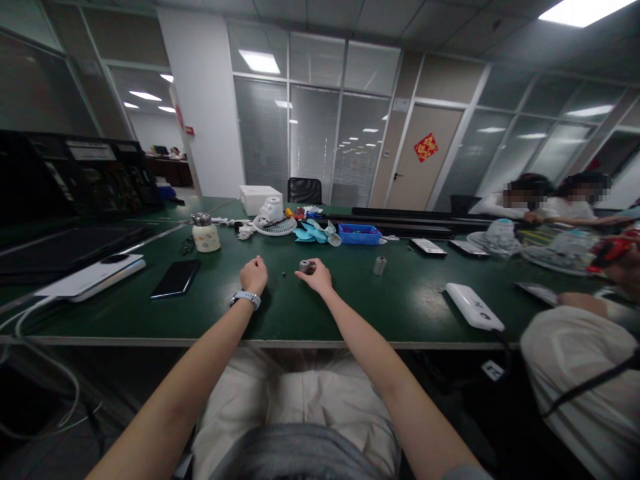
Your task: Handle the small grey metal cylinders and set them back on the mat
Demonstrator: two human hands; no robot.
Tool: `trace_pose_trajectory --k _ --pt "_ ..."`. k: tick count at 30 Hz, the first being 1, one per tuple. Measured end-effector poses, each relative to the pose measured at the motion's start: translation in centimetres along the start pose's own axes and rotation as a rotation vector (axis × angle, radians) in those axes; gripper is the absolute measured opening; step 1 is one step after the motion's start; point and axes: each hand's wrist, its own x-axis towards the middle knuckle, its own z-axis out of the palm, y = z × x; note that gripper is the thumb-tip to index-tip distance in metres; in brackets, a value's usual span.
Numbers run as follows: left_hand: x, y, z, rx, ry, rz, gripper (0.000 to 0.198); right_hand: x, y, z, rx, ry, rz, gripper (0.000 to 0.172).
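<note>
My right hand (319, 275) has its thumb and fingers closed round a small silver metal cylinder (305, 266), held upright at the table top. To its left, my left hand (254, 275), with a watch (246, 299) on the wrist, is curled closed over the table; whatever is in its fingers, if anything, is hidden. Between the two hands lies a tiny dark piece (284, 274), too small to name. A second silver metal cylinder (380, 265) stands upright to the right, apart from both hands.
Left on the green table (390, 317) are a black phone (175, 279) and a cream jar (206, 237). Behind are fan parts (275, 225), light-blue blades (314, 232) and a blue tray (359, 234). A white device (474, 307) lies right, beside a seated person (580, 360).
</note>
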Motion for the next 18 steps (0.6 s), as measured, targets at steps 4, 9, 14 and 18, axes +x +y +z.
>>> trace_pose_trajectory --k 4,9,14,18 --pt "-0.04 0.03 -0.01 -0.006 -0.009 0.000 0.048 0.03 -0.09 -0.05 0.053 0.005 0.015 0.052" --pt "-0.11 0.03 -0.07 -0.001 -0.010 -0.005 0.048 0.07 -0.13 -0.04 0.086 0.026 0.002 0.054" --pt "-0.15 0.04 -0.07 0.006 -0.010 0.023 0.049 0.41 -0.04 -0.33 0.078 0.034 -0.022 0.041" --pt "-0.20 0.14 -0.14 0.004 -0.020 0.033 0.048 0.57 -0.08 -0.77 0.064 -0.013 -0.053 0.040"
